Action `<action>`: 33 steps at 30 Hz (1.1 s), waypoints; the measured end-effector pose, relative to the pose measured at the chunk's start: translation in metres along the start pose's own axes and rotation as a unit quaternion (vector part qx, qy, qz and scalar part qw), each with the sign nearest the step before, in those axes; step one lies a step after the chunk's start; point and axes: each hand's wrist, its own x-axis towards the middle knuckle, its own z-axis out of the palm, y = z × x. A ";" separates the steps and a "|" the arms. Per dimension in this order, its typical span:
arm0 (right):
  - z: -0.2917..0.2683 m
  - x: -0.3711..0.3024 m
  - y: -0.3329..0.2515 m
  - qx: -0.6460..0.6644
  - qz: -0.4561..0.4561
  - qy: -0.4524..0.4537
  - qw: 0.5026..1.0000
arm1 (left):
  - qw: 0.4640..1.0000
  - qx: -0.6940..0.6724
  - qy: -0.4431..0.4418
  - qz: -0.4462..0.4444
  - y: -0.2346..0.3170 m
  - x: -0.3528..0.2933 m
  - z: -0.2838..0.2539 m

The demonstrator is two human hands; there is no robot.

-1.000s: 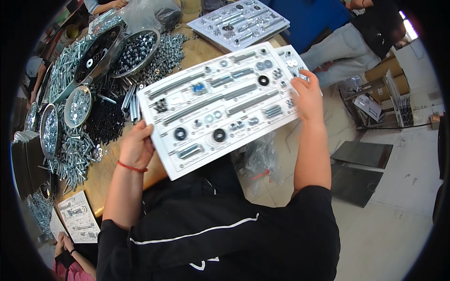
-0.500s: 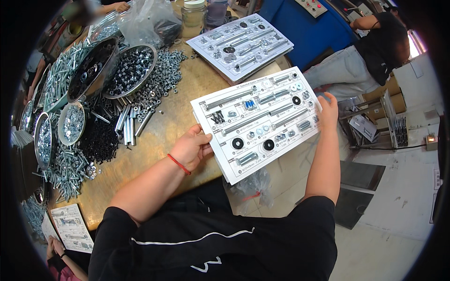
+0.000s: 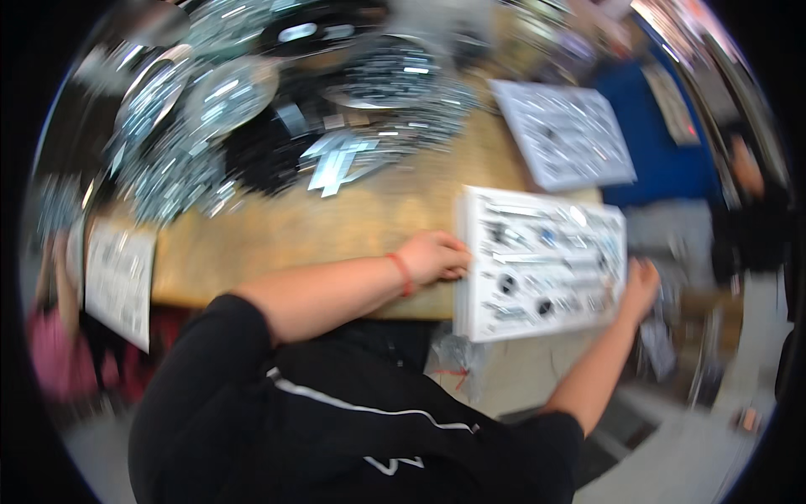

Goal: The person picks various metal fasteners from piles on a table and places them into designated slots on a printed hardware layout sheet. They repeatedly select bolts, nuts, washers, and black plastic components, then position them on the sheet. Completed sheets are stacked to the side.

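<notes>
A white hardware card is held up between my two hands, over the table's front right edge. Bolts, black washers and a small blue part are mounted in rows on it. My left hand, below a red wristband, is closed on its left edge with thumb and fingers. The right edge is gripped by my right hand, whose fingers are partly behind it. Along the left side the edge looks layered, but blur hides whether several cards are stacked. Just beyond it, more hardware cards lie in a pile at the table's far right.
Loose bolts, black screws and silver tubes heap on the wooden table. Metal bowls of fasteners stand behind. At left, another person holds a printed card; someone else stands at right.
The whole view has swung and blurred. The card in my hands is now more level and lower, with both hands still on its edges.
</notes>
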 end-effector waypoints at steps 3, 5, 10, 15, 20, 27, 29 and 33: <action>-0.016 0.039 -0.044 -0.058 -0.140 0.006 0.988 | 0.997 0.060 -0.012 0.041 0.001 0.018 0.023; -0.017 0.048 -0.099 0.036 -0.189 -0.051 0.980 | 0.990 0.119 -0.005 0.069 0.015 0.009 0.042; 0.045 0.032 -0.228 0.119 -0.330 -0.300 0.887 | 0.954 0.102 0.208 0.188 0.061 -0.074 0.051; 0.106 -0.132 -0.332 0.186 -0.405 -0.572 0.689 | 0.761 0.032 0.553 0.338 0.063 -0.231 -0.066; 0.168 -0.276 -0.373 0.179 -0.416 -0.722 0.523 | 0.384 0.044 0.819 0.424 0.045 -0.406 -0.238; 0.238 -0.411 -0.398 0.348 -0.078 -0.770 0.528 | 0.460 -0.227 0.776 0.368 0.001 -0.536 -0.424; 0.233 -0.414 -0.409 0.339 -0.058 -0.775 0.530 | 0.486 -0.256 0.740 0.388 0.008 -0.528 -0.423; 0.231 -0.420 -0.413 0.330 -0.062 -0.773 0.538 | 0.505 -0.183 0.743 0.398 0.004 -0.538 -0.414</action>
